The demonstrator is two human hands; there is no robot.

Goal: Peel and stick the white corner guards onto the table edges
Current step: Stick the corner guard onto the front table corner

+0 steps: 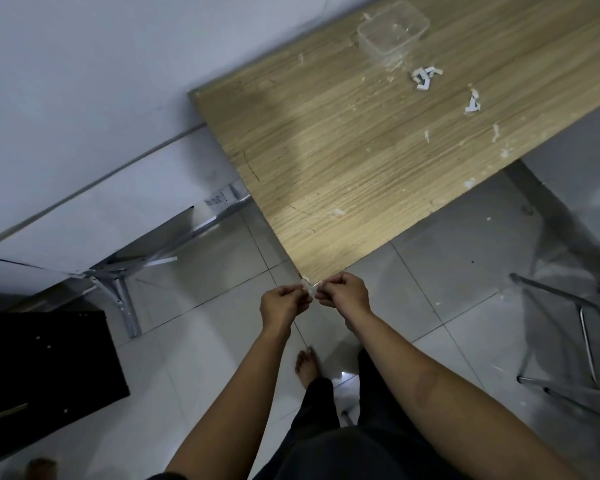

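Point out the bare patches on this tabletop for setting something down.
Free: the wide stretch of wooden table between its near corner, where both hands pinch a white corner guard, and the clear plastic container. Crowded: around the pile of corner guards and paper scraps towards the right edge.

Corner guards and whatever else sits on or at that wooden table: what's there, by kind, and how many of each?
Loose corner guard groups on the table: 2 (pile, smaller one; pieces too small to count)
Corner guard pinched by left hand and right hand: 1
Clear container: 1
Total: 4
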